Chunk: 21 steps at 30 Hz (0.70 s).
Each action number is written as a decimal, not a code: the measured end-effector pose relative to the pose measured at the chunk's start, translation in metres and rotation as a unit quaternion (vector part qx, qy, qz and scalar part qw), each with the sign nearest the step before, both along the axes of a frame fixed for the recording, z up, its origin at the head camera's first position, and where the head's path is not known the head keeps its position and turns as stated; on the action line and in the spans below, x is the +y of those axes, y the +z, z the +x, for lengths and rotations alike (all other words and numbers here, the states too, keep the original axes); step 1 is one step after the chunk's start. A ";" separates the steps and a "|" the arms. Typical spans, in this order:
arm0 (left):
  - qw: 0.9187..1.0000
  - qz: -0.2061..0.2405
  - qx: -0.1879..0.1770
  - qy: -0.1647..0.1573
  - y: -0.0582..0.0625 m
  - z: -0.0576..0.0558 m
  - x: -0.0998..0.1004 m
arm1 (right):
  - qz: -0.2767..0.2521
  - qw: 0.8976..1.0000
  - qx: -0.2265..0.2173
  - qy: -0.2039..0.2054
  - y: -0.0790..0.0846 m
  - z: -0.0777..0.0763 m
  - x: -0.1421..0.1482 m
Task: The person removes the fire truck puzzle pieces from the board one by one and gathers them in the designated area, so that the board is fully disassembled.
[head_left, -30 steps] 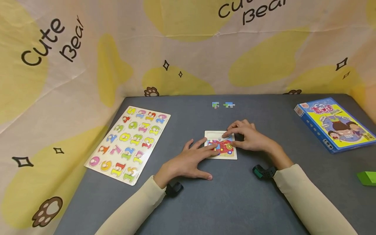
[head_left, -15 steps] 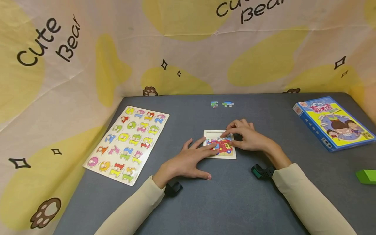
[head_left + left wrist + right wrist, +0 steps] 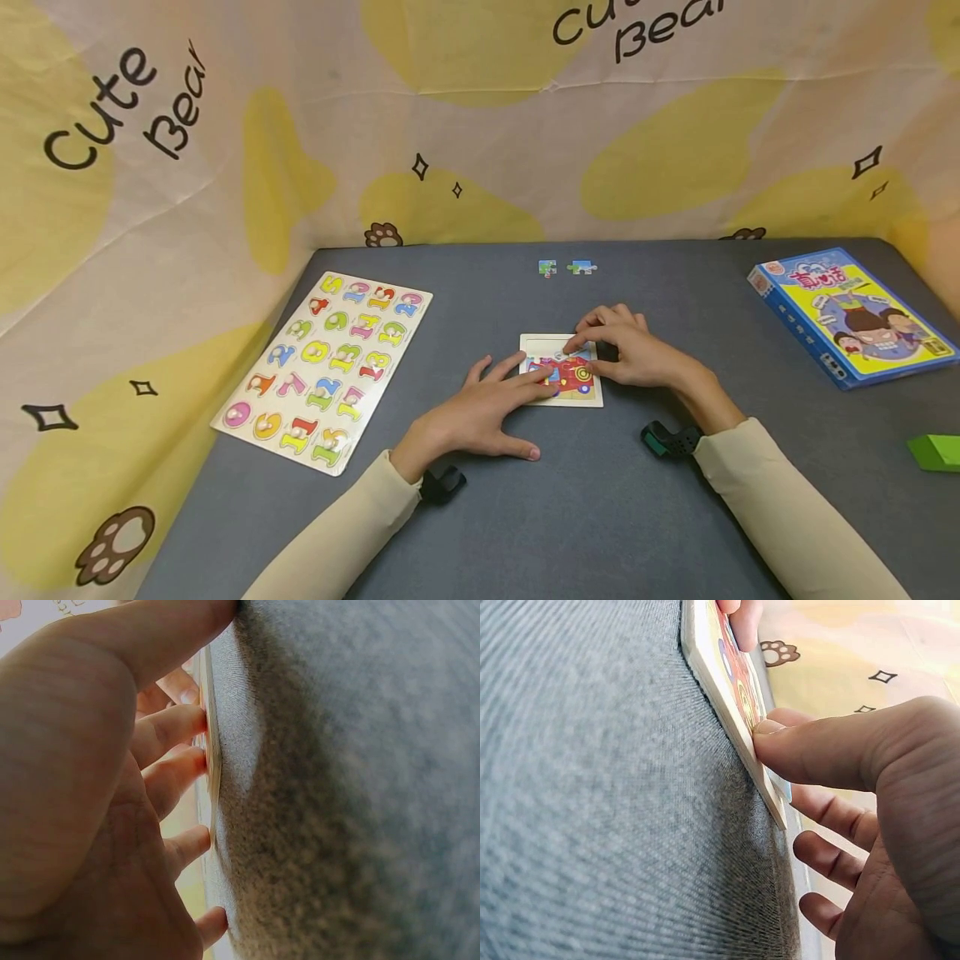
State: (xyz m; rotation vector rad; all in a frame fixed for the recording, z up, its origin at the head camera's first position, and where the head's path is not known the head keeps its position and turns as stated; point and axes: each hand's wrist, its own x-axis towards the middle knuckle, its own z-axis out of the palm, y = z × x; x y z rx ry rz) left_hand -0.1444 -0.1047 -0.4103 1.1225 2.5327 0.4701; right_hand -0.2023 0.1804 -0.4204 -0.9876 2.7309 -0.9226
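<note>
A small jigsaw puzzle [image 3: 568, 402] in a pale wooden frame lies on the grey table, with a red vehicle pictured on it. My left hand [image 3: 480, 412] spreads over its left side, fingertips resting on the picture and thumb out on the tabletop. From the right, my right hand [image 3: 637, 350] pinches a puzzle piece [image 3: 783, 787] between thumb and index finger at the board's upper right; the fingers cover most of it. Its blue edge shows in the right wrist view. The upper strip of the board shows bare pale wood.
Two loose puzzle pieces [image 3: 582, 267] lie at the table's far edge. A number board [image 3: 322, 367] is on the left. On the right are a blue and yellow box [image 3: 855, 321] and a green block [image 3: 933, 452]. A printed cloth [image 3: 480, 125] stands behind.
Both hands keep nearly the same place on the puzzle. My right index finger and the piece under it shift very slightly; the bluish sliver beside that finger now shows less.
</note>
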 end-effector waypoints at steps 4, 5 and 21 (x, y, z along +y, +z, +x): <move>1.000 -0.001 0.000 0.000 0.000 -0.001 0.000 | -0.003 1.000 0.001 0.004 0.001 0.000 0.000; 1.000 -0.002 0.000 0.000 0.000 -0.001 0.000 | -0.004 1.000 0.000 0.004 0.002 0.001 0.000; 1.000 -0.006 -0.004 0.005 0.001 0.001 0.001 | -0.032 0.999 -0.024 -0.016 -0.002 -0.002 0.003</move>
